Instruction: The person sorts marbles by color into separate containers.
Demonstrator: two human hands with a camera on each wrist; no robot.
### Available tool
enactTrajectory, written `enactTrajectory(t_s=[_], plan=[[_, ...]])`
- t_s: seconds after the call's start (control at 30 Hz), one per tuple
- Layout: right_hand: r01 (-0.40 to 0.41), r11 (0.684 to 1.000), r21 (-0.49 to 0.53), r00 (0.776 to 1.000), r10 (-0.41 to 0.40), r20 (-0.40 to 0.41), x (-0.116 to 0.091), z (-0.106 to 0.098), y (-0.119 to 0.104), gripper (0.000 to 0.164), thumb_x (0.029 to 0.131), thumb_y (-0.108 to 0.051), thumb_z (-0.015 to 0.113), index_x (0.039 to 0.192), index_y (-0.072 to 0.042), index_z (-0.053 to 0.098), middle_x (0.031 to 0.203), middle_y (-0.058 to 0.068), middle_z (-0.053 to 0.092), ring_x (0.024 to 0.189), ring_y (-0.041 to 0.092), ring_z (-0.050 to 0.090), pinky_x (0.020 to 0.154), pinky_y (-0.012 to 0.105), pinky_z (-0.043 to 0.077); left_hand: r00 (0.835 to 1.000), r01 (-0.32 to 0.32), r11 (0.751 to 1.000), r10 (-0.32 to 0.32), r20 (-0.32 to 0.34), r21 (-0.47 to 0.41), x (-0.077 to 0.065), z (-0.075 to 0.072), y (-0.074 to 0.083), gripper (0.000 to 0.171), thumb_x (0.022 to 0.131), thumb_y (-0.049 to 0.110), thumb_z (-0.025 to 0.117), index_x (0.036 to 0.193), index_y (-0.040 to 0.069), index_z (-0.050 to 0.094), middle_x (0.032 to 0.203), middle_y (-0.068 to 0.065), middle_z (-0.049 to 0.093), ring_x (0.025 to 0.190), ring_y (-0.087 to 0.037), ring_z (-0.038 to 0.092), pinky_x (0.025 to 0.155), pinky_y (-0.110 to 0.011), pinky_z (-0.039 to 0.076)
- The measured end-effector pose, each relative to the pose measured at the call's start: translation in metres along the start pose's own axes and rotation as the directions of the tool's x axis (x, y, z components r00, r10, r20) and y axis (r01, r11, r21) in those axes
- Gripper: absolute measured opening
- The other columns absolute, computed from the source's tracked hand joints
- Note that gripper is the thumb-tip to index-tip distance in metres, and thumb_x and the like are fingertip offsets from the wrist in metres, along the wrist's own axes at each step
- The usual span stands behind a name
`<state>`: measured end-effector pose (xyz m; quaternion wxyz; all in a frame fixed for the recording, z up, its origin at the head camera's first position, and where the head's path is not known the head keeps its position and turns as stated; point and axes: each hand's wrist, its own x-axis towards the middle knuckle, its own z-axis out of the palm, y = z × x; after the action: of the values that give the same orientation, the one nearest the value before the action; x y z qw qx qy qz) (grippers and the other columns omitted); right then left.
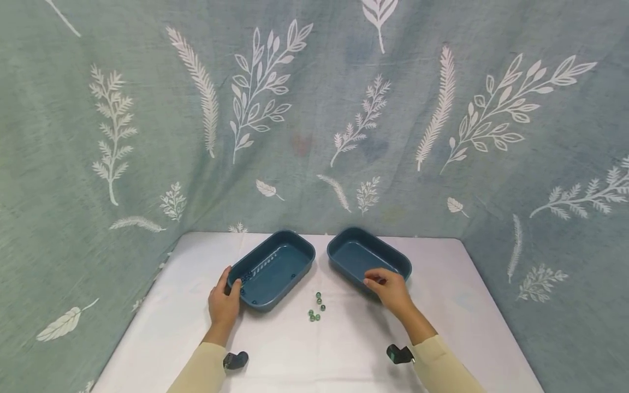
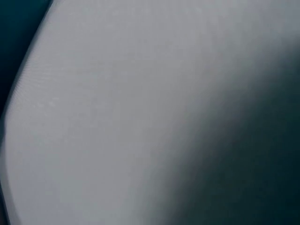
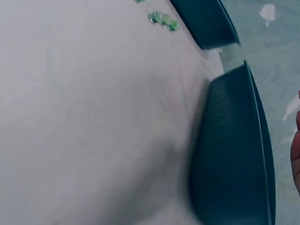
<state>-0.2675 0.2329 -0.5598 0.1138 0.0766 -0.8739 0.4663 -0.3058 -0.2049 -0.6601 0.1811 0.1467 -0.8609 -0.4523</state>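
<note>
A dark blue rectangular tray stands on the left, with several small marbles inside, most near its front left end. My left hand grips that end, thumb over the rim and fingers along the outer side. A second blue tray stands on the right. Over its near edge hovers my right hand, thumb and forefinger tips close together; whether anything is between them is too small to tell. Between the trays, nearer to me, several green glass marbles lie loose on the cloth.
A white cloth covers the table. Patterned green-blue fabric hangs behind it and at both sides. The right wrist view shows the right tray's outer wall and green marbles; the left wrist view is mostly blurred cloth.
</note>
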Motion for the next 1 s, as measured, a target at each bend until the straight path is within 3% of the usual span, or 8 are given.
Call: enactTrajectory(t_s=[0.23, 0.4, 0.57, 0.73, 0.87, 1.0], plan=[[-0.064, 0.998, 0.027, 0.992, 0.067, -0.109, -0.012, -0.016, 0.012, 0.019, 0.087, -0.013, 0.075, 0.104, -0.006, 0.073, 0.092, -0.001, 0.069, 0.081, 0.016, 0.062, 0.070, 0.028, 0.053, 0.999, -0.023, 0.999, 0.025, 0.027, -0.043, 0.001, -0.010, -0.001, 0.055, 0.099, 0.038, 0.054, 0.150, 0.028, 0.038, 0.151, -0.007, 0.041, 0.135, -0.037, 0.037, 0.110, -0.055, 0.025], [-0.118, 0.993, 0.029, 0.973, 0.122, -0.198, -0.016, -0.026, 0.025, 0.017, 0.088, -0.013, 0.073, 0.103, -0.006, 0.074, 0.093, 0.001, 0.070, 0.084, 0.017, 0.062, 0.071, 0.027, 0.053, 0.999, -0.023, 0.997, 0.026, 0.041, -0.069, 0.004, -0.014, 0.001, 0.058, 0.099, 0.037, 0.055, 0.152, 0.024, 0.036, 0.153, -0.006, 0.037, 0.140, -0.033, 0.032, 0.113, -0.051, 0.024], [-0.189, 0.981, 0.041, 0.940, 0.193, -0.282, -0.022, -0.030, 0.044, 0.017, 0.090, -0.016, 0.072, 0.103, -0.005, 0.074, 0.095, 0.003, 0.072, 0.085, 0.017, 0.062, 0.069, 0.023, 0.051, 0.999, -0.013, 0.994, 0.018, 0.048, -0.111, 0.006, -0.016, 0.006, 0.057, 0.099, 0.041, 0.053, 0.150, 0.021, 0.038, 0.152, -0.006, 0.039, 0.140, -0.030, 0.032, 0.114, -0.048, 0.024], [-0.242, 0.967, 0.074, 0.890, 0.252, -0.380, -0.031, -0.035, 0.061, 0.019, 0.092, -0.017, 0.070, 0.107, -0.005, 0.072, 0.095, 0.006, 0.071, 0.087, 0.019, 0.060, 0.069, 0.023, 0.049, 0.999, -0.007, 0.990, 0.014, 0.048, -0.140, 0.008, -0.017, 0.018, 0.053, 0.100, 0.038, 0.052, 0.148, 0.019, 0.043, 0.139, -0.013, 0.053, 0.135, -0.034, 0.039, 0.112, -0.054, 0.025], [-0.280, 0.955, 0.094, 0.864, 0.293, -0.410, -0.035, -0.034, 0.076, 0.023, 0.095, -0.024, 0.065, 0.110, -0.008, 0.071, 0.100, 0.008, 0.069, 0.094, 0.020, 0.057, 0.073, 0.028, 0.047, 0.999, -0.052, 0.989, 0.054, 0.006, -0.140, 0.011, -0.021, 0.028, 0.047, 0.099, 0.033, 0.055, 0.143, 0.017, 0.048, 0.130, -0.012, 0.061, 0.132, -0.033, 0.043, 0.111, -0.055, 0.026], [-0.298, 0.946, 0.128, 0.853, 0.324, -0.408, -0.036, -0.033, 0.087, 0.029, 0.097, -0.028, 0.062, 0.116, -0.007, 0.069, 0.106, 0.011, 0.068, 0.100, 0.023, 0.055, 0.080, 0.035, 0.045, 0.992, -0.122, 0.987, 0.123, -0.005, -0.107, 0.011, -0.027, 0.041, 0.042, 0.098, 0.030, 0.058, 0.137, 0.014, 0.055, 0.124, -0.011, 0.064, 0.131, -0.032, 0.046, 0.110, -0.053, 0.030]])
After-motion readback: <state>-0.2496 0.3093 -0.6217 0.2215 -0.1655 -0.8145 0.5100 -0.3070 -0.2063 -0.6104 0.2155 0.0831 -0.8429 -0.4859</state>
